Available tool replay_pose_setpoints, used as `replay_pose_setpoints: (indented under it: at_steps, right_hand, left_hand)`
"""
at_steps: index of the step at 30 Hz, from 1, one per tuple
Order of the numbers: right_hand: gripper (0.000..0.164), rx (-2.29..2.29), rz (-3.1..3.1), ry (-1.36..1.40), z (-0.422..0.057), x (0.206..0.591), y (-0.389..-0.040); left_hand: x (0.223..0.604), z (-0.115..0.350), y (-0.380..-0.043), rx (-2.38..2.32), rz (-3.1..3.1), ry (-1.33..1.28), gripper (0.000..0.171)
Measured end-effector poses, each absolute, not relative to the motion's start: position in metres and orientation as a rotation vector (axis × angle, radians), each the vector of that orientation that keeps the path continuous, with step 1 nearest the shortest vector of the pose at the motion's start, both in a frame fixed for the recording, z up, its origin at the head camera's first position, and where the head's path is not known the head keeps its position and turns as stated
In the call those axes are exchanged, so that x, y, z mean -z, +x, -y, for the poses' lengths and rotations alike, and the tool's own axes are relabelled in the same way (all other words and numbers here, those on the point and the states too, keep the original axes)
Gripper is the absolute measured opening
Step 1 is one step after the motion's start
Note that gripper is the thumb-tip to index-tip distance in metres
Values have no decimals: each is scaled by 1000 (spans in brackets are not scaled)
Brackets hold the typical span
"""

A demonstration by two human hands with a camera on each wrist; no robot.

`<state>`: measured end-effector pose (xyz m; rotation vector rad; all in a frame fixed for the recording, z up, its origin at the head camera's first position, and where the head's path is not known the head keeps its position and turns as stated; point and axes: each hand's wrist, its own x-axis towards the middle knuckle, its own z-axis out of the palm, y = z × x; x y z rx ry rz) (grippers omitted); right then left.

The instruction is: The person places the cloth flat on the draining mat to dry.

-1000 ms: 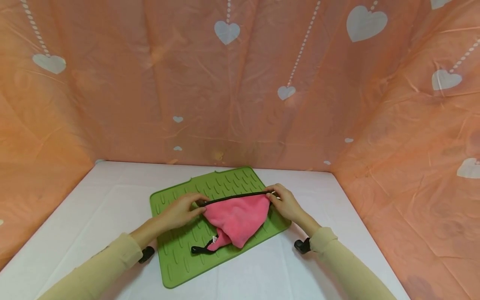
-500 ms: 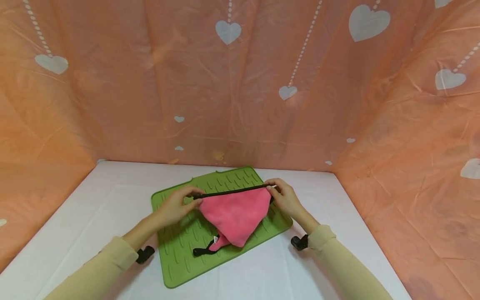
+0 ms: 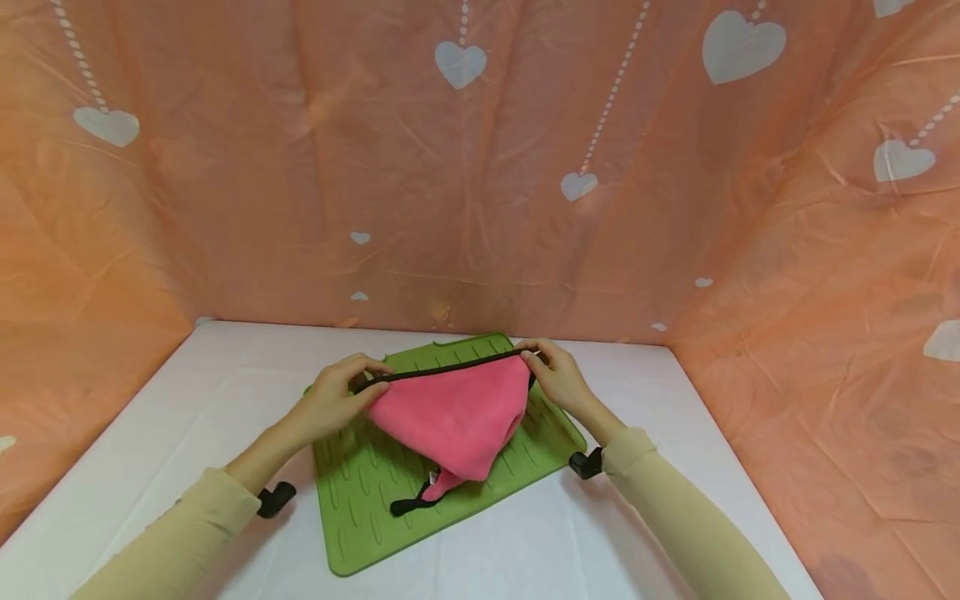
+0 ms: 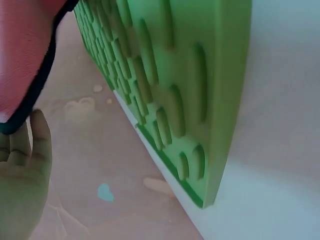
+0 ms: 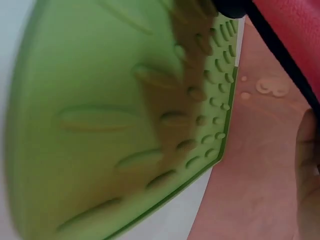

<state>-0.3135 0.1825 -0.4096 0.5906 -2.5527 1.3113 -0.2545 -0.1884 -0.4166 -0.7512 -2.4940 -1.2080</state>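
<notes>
A soft pink cloth [image 3: 453,417] with black edging is stretched between my two hands, above a green ridged mat [image 3: 356,537]. At its left corner, my left hand [image 3: 335,402] pinches the black edge between thumb and fingers. My right hand [image 3: 564,385] pinches the opposite corner the same way. The cloth's lower part sags, and a narrow pink tail with a black loop [image 3: 411,505] lies on the mat. In the left wrist view, fingers [image 4: 41,132] touch the dark trim. The right wrist view shows only part of the hand at its edge.
The mat lies askew on a white-covered table [image 3: 637,533]. Orange curtains [image 3: 480,208] with pale hearts enclose the back and both sides. A black wrist fitting [image 3: 277,500] protrudes near each sleeve cuff.
Both hands have raised the cloth's black edge and carried it away toward the back and left. The edge is stretched wider between them. The tail and loop stay on the mat.
</notes>
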Motion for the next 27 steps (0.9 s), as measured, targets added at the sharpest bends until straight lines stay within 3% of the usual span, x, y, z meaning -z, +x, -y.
replay_pose_setpoints:
  at_steps: [27]
  right_hand:
    - [19, -1344, 2621, 536, -136, 425, -366]
  left_hand:
    - [429, 226, -287, 1064, 2625, -611, 16]
